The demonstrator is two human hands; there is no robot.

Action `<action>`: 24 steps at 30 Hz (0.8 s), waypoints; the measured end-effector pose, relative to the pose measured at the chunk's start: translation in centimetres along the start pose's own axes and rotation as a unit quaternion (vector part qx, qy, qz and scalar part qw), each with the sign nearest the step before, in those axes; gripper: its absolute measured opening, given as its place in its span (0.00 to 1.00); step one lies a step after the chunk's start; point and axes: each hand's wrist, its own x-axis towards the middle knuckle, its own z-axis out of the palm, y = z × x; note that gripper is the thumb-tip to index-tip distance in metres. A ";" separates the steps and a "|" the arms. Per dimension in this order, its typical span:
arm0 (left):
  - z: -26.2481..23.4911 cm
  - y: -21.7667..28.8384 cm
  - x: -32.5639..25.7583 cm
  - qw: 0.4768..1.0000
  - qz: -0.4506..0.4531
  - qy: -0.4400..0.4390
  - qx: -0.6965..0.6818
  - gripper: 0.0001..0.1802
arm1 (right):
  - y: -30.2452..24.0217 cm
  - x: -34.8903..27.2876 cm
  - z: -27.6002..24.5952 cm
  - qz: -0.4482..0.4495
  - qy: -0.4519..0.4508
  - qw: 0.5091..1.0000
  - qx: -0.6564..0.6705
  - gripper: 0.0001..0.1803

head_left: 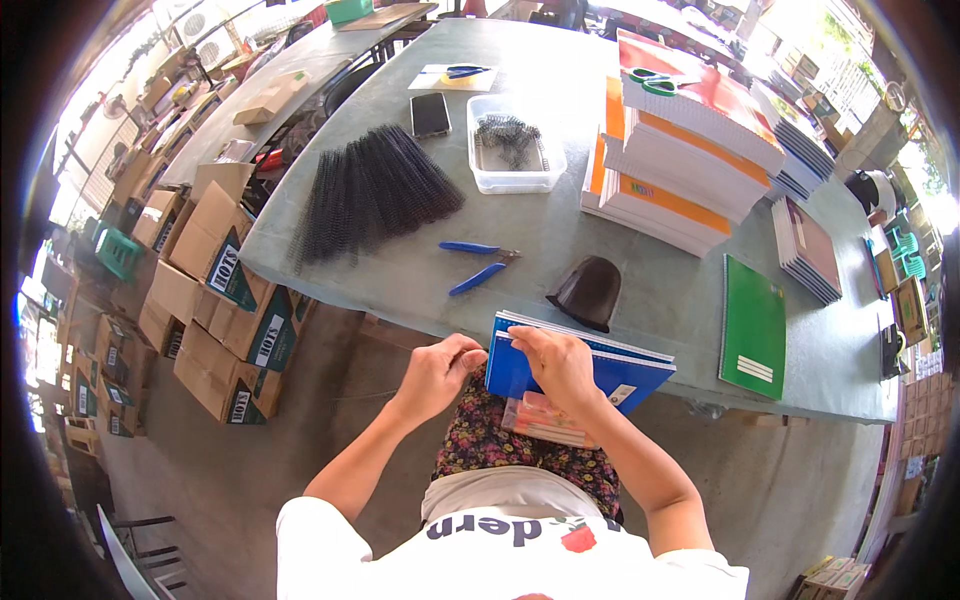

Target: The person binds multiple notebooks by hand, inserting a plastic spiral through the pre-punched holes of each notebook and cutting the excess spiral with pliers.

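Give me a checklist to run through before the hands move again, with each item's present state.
1. Right hand on the blue notebooks: ok, it lies over the front cover, fingertips by the top edge.
2. Left hand carrying nothing: cannot tell, thumb and fingertips are together and anything thin between them is too small to see.
3. Blue-handled cutters closed: not ok, they lie on the table with the handles spread.
4. Black spiral coils on the table: ok, heaped to the left.
5. Room beyond the notebooks: probably not ok, a dark brown curved piece sits close behind them.
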 end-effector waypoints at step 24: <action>-2.4 -0.4 2.5 0.988 0.120 -0.027 0.098 0.11 | -1.0 0.4 0.8 -0.047 0.019 0.998 -0.040 0.07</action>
